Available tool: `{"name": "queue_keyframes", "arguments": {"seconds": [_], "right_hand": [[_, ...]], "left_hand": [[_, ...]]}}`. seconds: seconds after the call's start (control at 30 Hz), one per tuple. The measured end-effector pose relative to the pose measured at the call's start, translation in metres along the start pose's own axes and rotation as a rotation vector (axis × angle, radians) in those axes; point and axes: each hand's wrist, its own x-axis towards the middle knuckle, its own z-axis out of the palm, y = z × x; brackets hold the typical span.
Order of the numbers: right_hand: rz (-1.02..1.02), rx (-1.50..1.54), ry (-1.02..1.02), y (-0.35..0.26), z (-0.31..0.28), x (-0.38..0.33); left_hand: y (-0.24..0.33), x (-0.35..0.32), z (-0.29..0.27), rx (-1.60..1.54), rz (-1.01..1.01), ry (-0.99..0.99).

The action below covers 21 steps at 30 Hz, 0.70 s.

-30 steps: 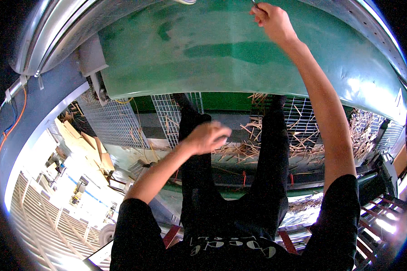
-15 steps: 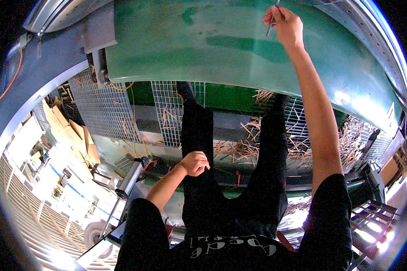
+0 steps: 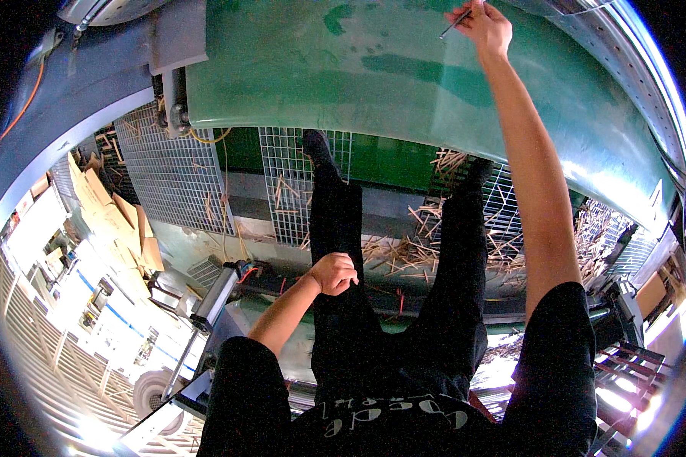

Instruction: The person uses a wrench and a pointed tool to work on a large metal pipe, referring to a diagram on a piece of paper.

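Note:
My right hand (image 3: pixel 489 29) is reached far forward over a wide green belt surface (image 3: pixel 282 84), at the top of the view. Its fingers close around a thin grey metal rod (image 3: pixel 450 28), which slants down to the left from the grip. Part of the rod is hidden by the fingers. My left hand (image 3: pixel 334 274) rests on my left thigh with its fingers curled. No object sticks out of it, though its palm faces away.
Metal grating (image 3: pixel 171 164) and scattered thin wooden sticks (image 3: pixel 404 255) lie below the belt, around my feet. Flattened cardboard (image 3: pixel 107 202) is piled at the left. A curved metal guard (image 3: pixel 648 68) borders the right side, and a grey panel (image 3: pixel 177 38) stands at the upper left.
My right hand has moved slightly up and forward, and the rod has tipped from nearly upright to a leftward slant. My left hand stays on the thigh. The view has shifted slightly.

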Motion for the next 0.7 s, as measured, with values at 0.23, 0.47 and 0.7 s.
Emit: {"name": "queue_keyframes", "arguments": {"seconds": [0.23, 0.47, 0.7], "right_hand": [[0.009, 0.114, 0.205, -0.001, 0.036, -0.017], [-0.026, 0.233, 0.270, -0.007, 0.048, -0.021], [-0.026, 0.214, 0.265, -0.018, 0.054, -0.038]], "left_hand": [[0.001, 0.003, -0.002, 0.006, -0.017, -0.030], [-0.003, 0.007, -0.003, -0.013, 0.003, -0.026], [-0.002, 0.009, -0.006, -0.025, -0.018, -0.046]]}}
